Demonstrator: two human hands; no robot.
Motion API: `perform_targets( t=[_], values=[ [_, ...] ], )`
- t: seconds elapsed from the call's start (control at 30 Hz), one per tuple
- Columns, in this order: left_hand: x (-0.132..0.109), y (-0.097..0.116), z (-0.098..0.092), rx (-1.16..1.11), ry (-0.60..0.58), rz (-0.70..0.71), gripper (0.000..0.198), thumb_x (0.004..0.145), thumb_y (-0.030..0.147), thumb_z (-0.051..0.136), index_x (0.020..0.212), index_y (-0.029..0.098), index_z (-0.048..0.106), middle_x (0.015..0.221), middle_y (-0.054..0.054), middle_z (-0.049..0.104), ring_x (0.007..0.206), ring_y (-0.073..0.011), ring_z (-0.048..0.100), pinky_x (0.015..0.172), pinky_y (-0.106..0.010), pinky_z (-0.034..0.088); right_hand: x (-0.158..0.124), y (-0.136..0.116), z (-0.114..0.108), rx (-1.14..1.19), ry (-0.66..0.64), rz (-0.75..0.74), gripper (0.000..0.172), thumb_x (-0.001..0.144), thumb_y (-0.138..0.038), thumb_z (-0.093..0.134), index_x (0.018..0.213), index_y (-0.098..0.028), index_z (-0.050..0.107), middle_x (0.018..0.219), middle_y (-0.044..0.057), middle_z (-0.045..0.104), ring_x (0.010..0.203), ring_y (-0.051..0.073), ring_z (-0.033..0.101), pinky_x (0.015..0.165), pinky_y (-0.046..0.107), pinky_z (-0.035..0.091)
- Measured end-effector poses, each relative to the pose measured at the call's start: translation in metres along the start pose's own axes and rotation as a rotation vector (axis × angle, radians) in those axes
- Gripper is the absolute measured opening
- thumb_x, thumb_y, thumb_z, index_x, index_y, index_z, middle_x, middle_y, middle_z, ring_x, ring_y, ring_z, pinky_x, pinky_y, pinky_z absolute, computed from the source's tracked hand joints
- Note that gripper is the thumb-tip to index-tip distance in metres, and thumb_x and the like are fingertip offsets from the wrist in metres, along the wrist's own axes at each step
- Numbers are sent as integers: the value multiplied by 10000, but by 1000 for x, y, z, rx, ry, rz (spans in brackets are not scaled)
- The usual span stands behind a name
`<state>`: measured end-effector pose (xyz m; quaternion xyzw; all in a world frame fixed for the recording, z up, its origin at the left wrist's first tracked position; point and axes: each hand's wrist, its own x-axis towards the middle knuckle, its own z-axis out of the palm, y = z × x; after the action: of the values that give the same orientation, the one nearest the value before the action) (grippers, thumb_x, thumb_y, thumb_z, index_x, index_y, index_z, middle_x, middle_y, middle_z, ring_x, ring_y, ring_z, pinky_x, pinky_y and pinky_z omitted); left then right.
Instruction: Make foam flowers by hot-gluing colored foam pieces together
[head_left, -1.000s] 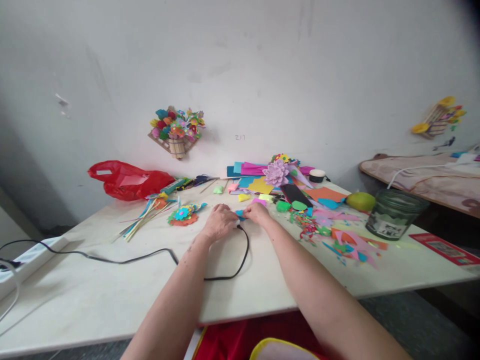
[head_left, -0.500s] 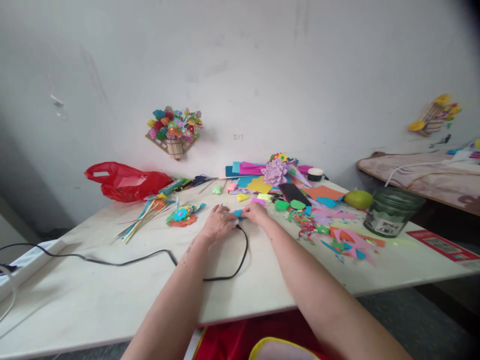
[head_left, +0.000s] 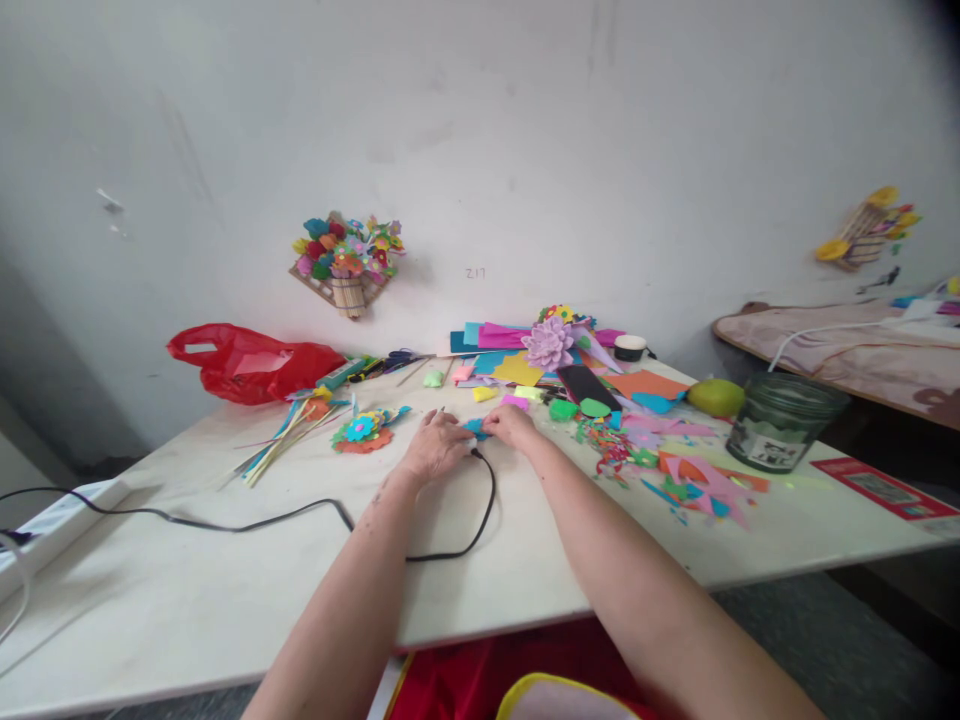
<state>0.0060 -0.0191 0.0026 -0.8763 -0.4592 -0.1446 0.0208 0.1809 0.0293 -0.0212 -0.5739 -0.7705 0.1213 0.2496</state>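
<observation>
Centre of the frame, the wall (head_left: 637, 170) bears a handwritten "217" or "Z17"; at right, the jar's label (head_left: 772, 450) is unreadable.

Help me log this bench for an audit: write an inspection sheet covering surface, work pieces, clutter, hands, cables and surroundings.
Surface: white table, edge towards the person.
Work pieces: small blue piece between the hands.
Clutter: red bag at left; colourful scraps and glass jar at right.
Hands: right hand pinches the blue piece; left hand beside it, grip unclear.
Cables: black cable passes under the left forearm.
Surroundings: grey wall with flower basket.
</observation>
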Motion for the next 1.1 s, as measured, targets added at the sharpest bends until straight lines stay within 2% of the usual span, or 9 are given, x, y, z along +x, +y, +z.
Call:
perform_targets(
  t=[0.2, 0.63, 0.87, 1.1],
  values=[
    [0, 0, 1, 8, 4, 2, 384, 732, 174, 403, 1019, 239, 649, 1037, -51, 641, 1124, -190, 454, 1063, -422, 155, 2, 6, 0, 74, -25, -46, 161, 732, -250, 570, 701, -171, 707, 611, -16, 635, 602, 112, 543, 526, 179, 354],
    [0, 0, 1, -12, 1, -9, 381, 737, 187, 406, 1026, 248, 648, 1045, -40, 633, 1118, -188, 454, 1069, -417, 155, 0, 6, -4, 72, -96, -47, 171, 709, -213, 612, 838, -184, 720, 800, 17, 705, 697, 137, 612, 630, 195, 430],
    [1, -2, 3, -22, 22, -7, 389, 724, 179, 410, 1018, 265, 651, 1039, -36, 631, 1111, -189, 461, 1064, -418, 168, -1, 5, -5, 83, -83, -27, 179, 695, -180, 630, 847, -196, 722, 851, 20, 707, 745, 151, 626, 675, 203, 445],
    [0, -1, 1, -16, 11, -13, 386, 726, 189, 410, 1018, 257, 653, 1042, -45, 631, 1114, -191, 463, 1062, -407, 179, 0, 5, -3, 72, -48, -52, 146, 687, -238, 656, 813, -225, 728, 825, 9, 708, 757, 166, 626, 674, 211, 448]
  ],
)
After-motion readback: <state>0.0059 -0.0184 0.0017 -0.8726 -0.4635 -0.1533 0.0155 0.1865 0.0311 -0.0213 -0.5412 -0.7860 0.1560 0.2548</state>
